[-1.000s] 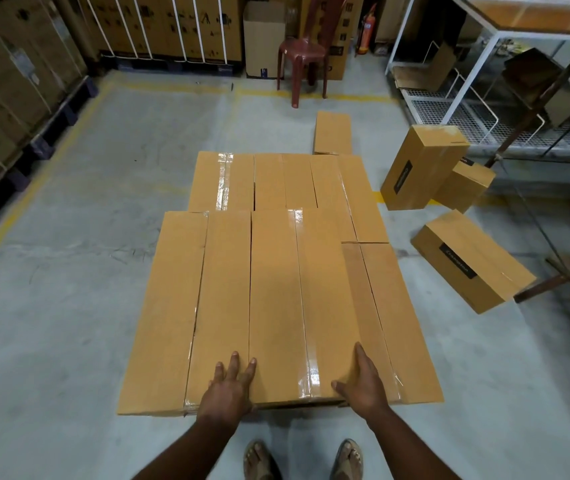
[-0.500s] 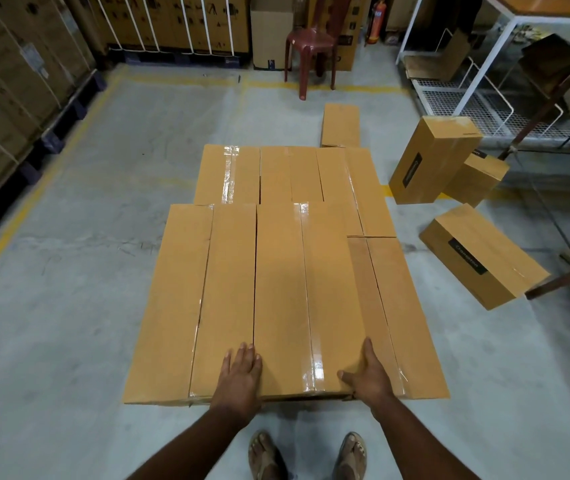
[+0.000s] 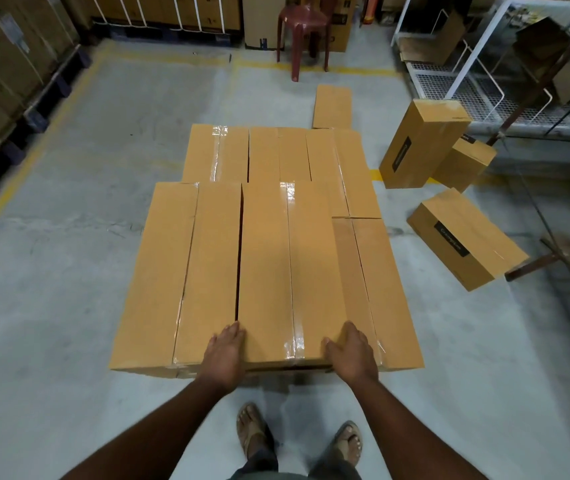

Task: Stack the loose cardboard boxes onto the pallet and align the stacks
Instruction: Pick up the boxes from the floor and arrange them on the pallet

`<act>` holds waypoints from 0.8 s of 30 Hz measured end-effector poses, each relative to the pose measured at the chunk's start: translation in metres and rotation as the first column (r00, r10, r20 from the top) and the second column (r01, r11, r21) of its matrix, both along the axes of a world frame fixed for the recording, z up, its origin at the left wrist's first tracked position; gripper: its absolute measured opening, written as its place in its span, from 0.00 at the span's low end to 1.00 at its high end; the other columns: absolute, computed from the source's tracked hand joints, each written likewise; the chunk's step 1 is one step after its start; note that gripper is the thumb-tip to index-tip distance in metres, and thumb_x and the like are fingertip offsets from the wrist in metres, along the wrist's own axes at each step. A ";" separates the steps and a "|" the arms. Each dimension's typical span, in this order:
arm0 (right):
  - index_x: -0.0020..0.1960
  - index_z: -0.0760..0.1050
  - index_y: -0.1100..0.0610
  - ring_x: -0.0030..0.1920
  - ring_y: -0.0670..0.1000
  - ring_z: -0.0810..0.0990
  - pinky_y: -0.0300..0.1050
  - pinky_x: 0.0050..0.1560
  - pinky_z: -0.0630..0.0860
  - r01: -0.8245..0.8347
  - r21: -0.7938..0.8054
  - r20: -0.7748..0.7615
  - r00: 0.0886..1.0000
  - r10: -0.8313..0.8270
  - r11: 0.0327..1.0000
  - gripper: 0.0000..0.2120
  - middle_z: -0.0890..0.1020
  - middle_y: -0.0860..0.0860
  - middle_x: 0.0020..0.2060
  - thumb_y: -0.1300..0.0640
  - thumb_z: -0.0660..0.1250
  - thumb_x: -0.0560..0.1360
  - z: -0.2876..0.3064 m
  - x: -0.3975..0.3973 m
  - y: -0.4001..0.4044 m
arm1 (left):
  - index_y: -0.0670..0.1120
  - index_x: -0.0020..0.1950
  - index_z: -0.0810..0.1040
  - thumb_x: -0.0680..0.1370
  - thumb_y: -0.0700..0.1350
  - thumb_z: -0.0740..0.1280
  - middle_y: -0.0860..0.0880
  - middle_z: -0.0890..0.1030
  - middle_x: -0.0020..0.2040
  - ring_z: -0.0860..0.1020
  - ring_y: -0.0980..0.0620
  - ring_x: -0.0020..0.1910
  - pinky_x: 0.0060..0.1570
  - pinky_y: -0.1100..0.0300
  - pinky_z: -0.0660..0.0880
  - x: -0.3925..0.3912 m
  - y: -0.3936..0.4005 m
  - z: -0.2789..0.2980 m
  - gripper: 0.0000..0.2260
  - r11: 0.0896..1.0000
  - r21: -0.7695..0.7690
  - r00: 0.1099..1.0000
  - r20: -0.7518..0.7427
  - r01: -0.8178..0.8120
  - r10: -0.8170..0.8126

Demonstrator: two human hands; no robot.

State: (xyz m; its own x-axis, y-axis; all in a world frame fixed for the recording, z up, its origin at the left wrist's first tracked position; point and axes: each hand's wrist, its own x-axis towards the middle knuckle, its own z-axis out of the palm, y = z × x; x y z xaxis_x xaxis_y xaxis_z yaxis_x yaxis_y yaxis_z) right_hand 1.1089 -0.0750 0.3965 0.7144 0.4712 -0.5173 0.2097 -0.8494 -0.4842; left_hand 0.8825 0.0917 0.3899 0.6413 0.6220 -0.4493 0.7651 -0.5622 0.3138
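Both hands at the near end of the top box (image 3: 287, 271) on the stacked block. Left hand (image 3: 224, 355) lies over the near left corner, fingers fairly straight and pressing along the seam beside the neighbouring box (image 3: 207, 271); right hand (image 3: 352, 351) cups the near right corner, thumb on the top face, fingers wrapped round the edge. Box is long, narrow, taped down its middle, sitting on the upper layer with a dark gap open along its left side and a lower box (image 3: 377, 289) showing just beside it to the right. Pallet itself hidden under the cartons. Three loose boxes wait on the floor (image 3: 68, 306) well off to the right: one upright (image 3: 418, 147), one small (image 3: 463, 164) leaning behind it, one lying tilted (image 3: 467, 237); a further box (image 3: 332, 105) lies behind the stack. Judgement: stiff corrugated cartons, faces flat and uncrushed, tape strip glossy and likely slick, so palms belong on bare cardboard. Weight unknown; length suggests a two-hand hold at the end corners for sliding, or at mid-length on both long sides for lifting. Closing the left gap looks like the step in hand.
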 end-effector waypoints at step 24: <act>0.64 0.81 0.50 0.54 0.43 0.83 0.35 0.52 0.76 0.221 0.484 -0.193 0.971 -0.143 0.847 0.13 0.85 0.46 0.53 0.51 0.70 0.81 0.072 0.269 -0.298 | 0.48 0.73 0.76 0.82 0.41 0.65 0.50 0.78 0.71 0.77 0.51 0.67 0.64 0.63 0.70 0.345 -0.299 0.054 0.19 0.984 -0.178 0.912 0.404 0.008 0.066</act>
